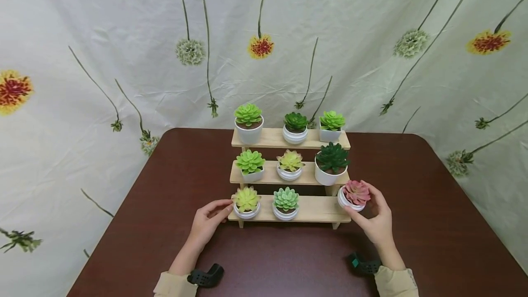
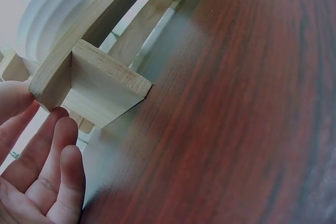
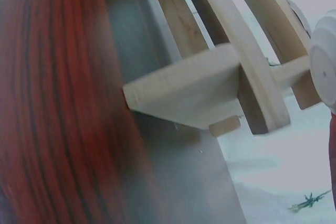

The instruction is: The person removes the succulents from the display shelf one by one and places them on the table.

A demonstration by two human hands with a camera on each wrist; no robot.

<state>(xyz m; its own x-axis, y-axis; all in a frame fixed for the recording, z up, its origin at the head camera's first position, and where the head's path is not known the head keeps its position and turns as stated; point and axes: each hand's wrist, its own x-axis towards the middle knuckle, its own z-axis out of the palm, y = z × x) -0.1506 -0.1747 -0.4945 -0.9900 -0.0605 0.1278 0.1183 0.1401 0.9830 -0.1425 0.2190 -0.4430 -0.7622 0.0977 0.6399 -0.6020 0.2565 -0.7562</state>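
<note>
My right hand (image 1: pixel 377 219) grips the white pot of a pink succulent (image 1: pixel 356 192) between thumb and fingers. This pot is tilted above the right end of the bottom tier of a wooden three-tier stand (image 1: pixel 317 210). In the right wrist view the underside of a white pot (image 3: pixel 324 69) shows at the right edge, apart from the board. My left hand (image 1: pixel 208 221) holds the left end of the bottom tier, its fingertips (image 2: pixel 62 113) against the board, beside a yellow-green succulent (image 1: pixel 246 199). A pale green succulent (image 1: pixel 286 200) stands mid-tier.
Above, the middle tier carries a green succulent (image 1: pixel 250 162), a yellowish one (image 1: pixel 290 161) and a dark green one (image 1: pixel 332 158). Three more potted succulents line the top tier (image 1: pixel 270 137). Under the stand is a brown table (image 1: pixel 185 164); a flower-printed cloth (image 1: pixel 144 26) hangs behind.
</note>
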